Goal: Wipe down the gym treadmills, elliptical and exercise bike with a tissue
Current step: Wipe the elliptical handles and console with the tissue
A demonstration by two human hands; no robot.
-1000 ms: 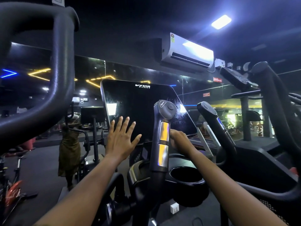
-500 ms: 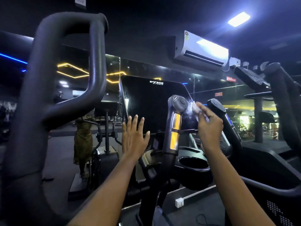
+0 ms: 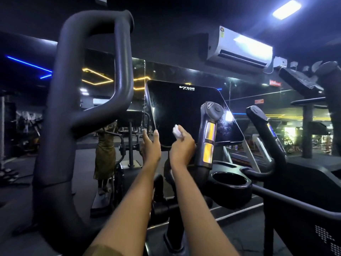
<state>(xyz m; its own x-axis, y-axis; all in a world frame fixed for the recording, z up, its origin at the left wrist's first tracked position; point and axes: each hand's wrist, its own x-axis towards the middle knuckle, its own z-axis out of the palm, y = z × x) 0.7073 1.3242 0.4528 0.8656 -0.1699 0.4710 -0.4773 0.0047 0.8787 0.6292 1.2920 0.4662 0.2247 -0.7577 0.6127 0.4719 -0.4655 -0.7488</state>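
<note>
On the dark screen (image 3: 184, 111): a white tissue (image 3: 176, 130) is pressed against the lower left part of the glass, just right of the left edge
Right hand (image 3: 182, 147): fingers curled round the tissue, a crumpled wad of it sticking out above the knuckles and touching the screen
Left hand (image 3: 152, 145): fingers straight and pointing up, set against the lower left edge of the screen, just beside the right hand and holding nothing
Screen: black and switched off, tilted, with a small white logo near its top and a light glare on its right side
Handle (image 3: 208, 137): upright, just right of the right hand, with two shiny metal pads on its front
Cup holder (image 3: 229, 182): round and black, near and right, below the handle
Looped bar (image 3: 73, 108): thick and black, near on the left
Air conditioner (image 3: 239, 48): white, on the far wall, upper right
</note>
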